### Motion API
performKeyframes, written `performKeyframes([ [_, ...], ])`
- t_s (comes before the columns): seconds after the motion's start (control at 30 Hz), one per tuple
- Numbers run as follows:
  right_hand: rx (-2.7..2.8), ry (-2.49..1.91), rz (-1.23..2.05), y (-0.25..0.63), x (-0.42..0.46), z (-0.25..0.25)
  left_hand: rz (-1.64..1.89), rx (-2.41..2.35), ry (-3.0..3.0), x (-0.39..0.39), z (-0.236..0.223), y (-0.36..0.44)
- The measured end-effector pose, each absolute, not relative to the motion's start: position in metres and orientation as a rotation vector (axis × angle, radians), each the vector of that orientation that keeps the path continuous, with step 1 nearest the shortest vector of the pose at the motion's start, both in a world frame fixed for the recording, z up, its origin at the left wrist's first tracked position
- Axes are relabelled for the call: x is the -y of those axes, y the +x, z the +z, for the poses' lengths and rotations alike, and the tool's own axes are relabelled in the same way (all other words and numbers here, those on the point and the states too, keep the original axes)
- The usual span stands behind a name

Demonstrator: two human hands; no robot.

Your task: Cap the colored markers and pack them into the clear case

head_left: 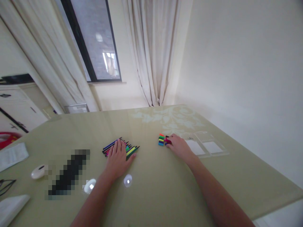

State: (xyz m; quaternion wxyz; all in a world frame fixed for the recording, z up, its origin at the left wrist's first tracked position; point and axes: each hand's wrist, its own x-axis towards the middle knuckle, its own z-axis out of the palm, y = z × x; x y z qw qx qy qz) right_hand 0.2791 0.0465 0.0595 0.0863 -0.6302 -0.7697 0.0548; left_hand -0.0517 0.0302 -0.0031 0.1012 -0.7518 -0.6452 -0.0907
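My left hand (117, 157) lies flat, fingers stretched out, on a row of uncapped coloured marker pens (132, 150) on the olive glass table (151, 186). To the right, my right hand (179, 146) is curled at a small stack of coloured pen caps (161, 139). Its fingertips pinch what looks like a dark red cap (168, 141) beside that stack. The caps show orange, green, yellow and blue.
A clear plastic case (204, 145) lies open just right of my right hand. At the left sit a white mouse (38, 171), folded glasses (6, 185), a white cloth (13, 155) and a blurred dark object (68, 173). Wall and curtains stand behind the table.
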Motion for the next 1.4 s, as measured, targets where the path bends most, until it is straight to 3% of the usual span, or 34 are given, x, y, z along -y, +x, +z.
performKeyframes([
  [0.33,2.252,-1.967,0.089,0.276,-0.045,0.062,-0.405,1.810,-2.162,-0.033,-0.005,-0.054],
  [0.67,2.225,-1.720,-0.097,0.258,-0.053,0.037,-0.589,1.618,-2.244,-0.013,0.020,-0.018],
  [1.23,2.262,-1.429,0.085,0.235,-0.052,0.025,-0.551,1.771,-2.279,-0.011,0.027,-0.011],
  [1.4,2.076,-1.170,0.415,0.233,-0.044,0.038,-0.760,1.760,-2.406,-0.013,0.025,-0.008],
])
